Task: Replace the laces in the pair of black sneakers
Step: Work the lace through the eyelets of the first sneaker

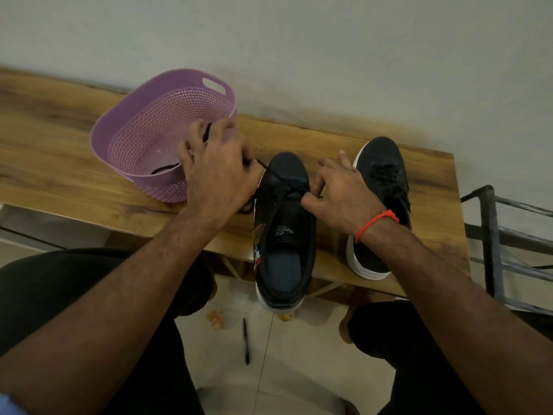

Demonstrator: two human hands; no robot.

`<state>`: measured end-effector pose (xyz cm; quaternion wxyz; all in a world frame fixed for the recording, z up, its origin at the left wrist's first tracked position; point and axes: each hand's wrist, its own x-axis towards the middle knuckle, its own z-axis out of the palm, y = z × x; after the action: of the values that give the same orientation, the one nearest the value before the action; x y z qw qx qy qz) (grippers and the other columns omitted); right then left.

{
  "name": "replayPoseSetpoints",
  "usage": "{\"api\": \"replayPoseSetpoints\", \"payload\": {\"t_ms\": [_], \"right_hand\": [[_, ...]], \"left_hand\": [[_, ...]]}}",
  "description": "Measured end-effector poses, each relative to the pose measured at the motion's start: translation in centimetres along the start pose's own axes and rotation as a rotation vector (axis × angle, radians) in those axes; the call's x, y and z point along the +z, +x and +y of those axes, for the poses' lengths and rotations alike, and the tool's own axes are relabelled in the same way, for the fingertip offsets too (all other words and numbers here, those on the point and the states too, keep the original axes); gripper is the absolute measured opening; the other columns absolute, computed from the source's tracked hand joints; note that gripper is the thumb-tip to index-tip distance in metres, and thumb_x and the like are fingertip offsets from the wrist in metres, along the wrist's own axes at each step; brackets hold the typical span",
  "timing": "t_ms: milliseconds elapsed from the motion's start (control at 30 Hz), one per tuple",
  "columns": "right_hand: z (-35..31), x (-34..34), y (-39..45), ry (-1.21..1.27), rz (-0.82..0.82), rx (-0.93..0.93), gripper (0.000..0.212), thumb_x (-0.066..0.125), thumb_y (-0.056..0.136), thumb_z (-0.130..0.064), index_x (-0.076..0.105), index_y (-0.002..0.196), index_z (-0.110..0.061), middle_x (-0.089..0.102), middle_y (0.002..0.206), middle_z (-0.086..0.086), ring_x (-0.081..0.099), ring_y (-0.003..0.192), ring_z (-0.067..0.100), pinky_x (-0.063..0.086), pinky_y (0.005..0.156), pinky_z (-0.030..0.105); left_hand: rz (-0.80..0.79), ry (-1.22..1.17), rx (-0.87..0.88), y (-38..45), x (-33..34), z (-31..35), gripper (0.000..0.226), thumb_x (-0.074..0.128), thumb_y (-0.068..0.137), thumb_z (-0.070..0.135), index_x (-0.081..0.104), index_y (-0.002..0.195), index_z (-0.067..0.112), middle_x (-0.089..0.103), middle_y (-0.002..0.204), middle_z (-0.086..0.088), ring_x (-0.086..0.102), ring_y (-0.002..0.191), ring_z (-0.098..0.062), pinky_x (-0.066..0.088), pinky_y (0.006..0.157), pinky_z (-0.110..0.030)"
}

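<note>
**Two hands lacing a black sneaker**

Two bare hands work over the near sneaker [284,223] on a wooden table [74,139]. Left hand [217,172], fingers curled, pulls a black lace [270,172] up and leftward. Right hand [338,193], red thread at its wrist, pinches the lace by the eyelets. Second, laced sneaker [381,175] sits right; perforated lilac plastic basket [143,130] sits left.

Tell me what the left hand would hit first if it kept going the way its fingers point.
Probably the purple basket: the left hand reaches over its near rim, fingers pointing inside. Depth is unclear.
</note>
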<state>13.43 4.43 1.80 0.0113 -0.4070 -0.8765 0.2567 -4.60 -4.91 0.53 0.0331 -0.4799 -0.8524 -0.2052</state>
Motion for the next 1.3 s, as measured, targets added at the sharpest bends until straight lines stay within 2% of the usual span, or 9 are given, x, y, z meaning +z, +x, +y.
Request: {"api": "replayPoseSetpoints", "payload": {"t_ms": [233, 333, 467, 567, 667, 767, 900, 1067, 1300], "right_hand": [[0.1, 0.1, 0.0, -0.012, 0.004, -0.011, 0.015, 0.064, 0.087, -0.028, 0.060, 0.084, -0.014, 0.040, 0.154, 0.008, 0.004, 0.153, 0.028, 0.009, 0.122, 0.050], [0.1, 0.2, 0.2, -0.017, -0.008, -0.004, 0.015, 0.064, 0.087, -0.028, 0.059, 0.084, -0.015, 0.030, 0.161, 0.007, 0.001, 0.154, 0.027, 0.007, 0.123, 0.049], [0.0, 0.1, 0.1, -0.018, -0.009, -0.005, 0.016, 0.065, 0.086, -0.028, 0.062, 0.084, -0.012, 0.030, 0.161, 0.007, 0.002, 0.154, 0.027, 0.007, 0.123, 0.050], [0.0, 0.1, 0.1, -0.022, -0.016, 0.006, 0.016, 0.065, 0.087, -0.028, 0.062, 0.083, -0.013, 0.031, 0.161, 0.006, 0.002, 0.154, 0.028, 0.007, 0.123, 0.051], [-0.1, 0.2, 0.1, -0.036, -0.010, 0.018, 0.017, 0.064, 0.087, -0.030, 0.060, 0.088, -0.014, 0.036, 0.156, 0.006, 0.006, 0.153, 0.031, 0.012, 0.121, 0.050], [0.2, 0.4, 0.1, 0.001, 0.004, 0.032, 0.021, 0.065, 0.086, -0.031, 0.052, 0.100, -0.021, 0.047, 0.139, 0.005, 0.021, 0.147, 0.035, 0.025, 0.118, 0.051], [0.7, 0.4, 0.6, 0.014, 0.010, -0.042, 0.032, 0.065, 0.081, -0.016, 0.047, 0.103, -0.032, 0.046, 0.134, 0.002, 0.031, 0.135, 0.029, 0.032, 0.112, 0.051], [0.5, 1.2, 1.0, -0.104, -0.037, -0.072, 0.060, 0.056, 0.081, 0.000, 0.055, 0.127, -0.038, 0.019, 0.163, 0.004, 0.003, 0.150, 0.037, 0.008, 0.122, 0.054], [0.5, 2.2, 0.9, -0.154, -0.030, -0.167, 0.046, 0.056, 0.093, -0.012, 0.059, 0.132, -0.035, 0.014, 0.166, 0.001, -0.002, 0.152, 0.037, 0.005, 0.122, 0.054]], "left_hand": [[-0.217, 0.038, 0.292, -2.5, 1.7, 3.2, 0.029, 0.071, 0.084, 0.048, 0.070, 0.108, 0.032, 0.022, 0.165, -0.002, 0.006, 0.151, -0.038, 0.016, 0.114, -0.062], [-0.255, 0.063, 0.270, -2.9, 2.1, 3.1, 0.021, 0.069, 0.086, 0.047, 0.072, 0.103, 0.035, 0.027, 0.163, 0.001, 0.008, 0.150, -0.037, 0.017, 0.113, -0.061], [-0.055, 0.015, 0.105, -1.2, 0.7, 1.6, 0.017, 0.064, 0.086, 0.044, 0.069, 0.093, 0.030, 0.047, 0.150, 0.006, 0.024, 0.146, -0.030, 0.023, 0.111, -0.054], [0.014, -0.073, -0.005, 0.3, -0.3, 0.0, 0.034, 0.063, 0.090, 0.042, 0.064, 0.119, 0.023, 0.039, 0.156, 0.000, 0.019, 0.149, -0.030, 0.020, 0.115, -0.053], [-0.203, -0.158, 0.023, 0.2, -0.2, 1.0, 0.077, 0.067, 0.088, 0.051, 0.035, 0.153, 0.025, 0.015, 0.167, -0.005, 0.001, 0.155, -0.032, 0.011, 0.120, -0.059], [-0.466, -0.099, 0.082, -0.7, 0.8, 2.1, 0.094, 0.072, 0.082, 0.054, 0.023, 0.158, 0.032, 0.002, 0.169, -0.004, -0.007, 0.154, -0.033, 0.009, 0.120, -0.057], [-0.484, -0.109, 0.004, 0.0, 0.2, 1.2, 0.066, 0.075, 0.080, 0.047, 0.048, 0.139, 0.037, 0.028, 0.160, 0.001, 0.019, 0.145, -0.029, 0.021, 0.115, -0.050], [-0.488, -0.094, -0.050, 0.3, -0.3, 1.3, 0.013, 0.074, 0.084, 0.046, 0.066, 0.092, 0.041, 0.051, 0.145, 0.008, 0.035, 0.135, -0.027, 0.025, 0.110, -0.051], [-0.486, -0.148, -0.054, -0.1, 0.0, 1.7, 0.009, 0.072, 0.086, 0.046, 0.069, 0.091, 0.039, 0.057, 0.138, 0.013, 0.036, 0.134, -0.023, 0.025, 0.105, -0.049]]}}
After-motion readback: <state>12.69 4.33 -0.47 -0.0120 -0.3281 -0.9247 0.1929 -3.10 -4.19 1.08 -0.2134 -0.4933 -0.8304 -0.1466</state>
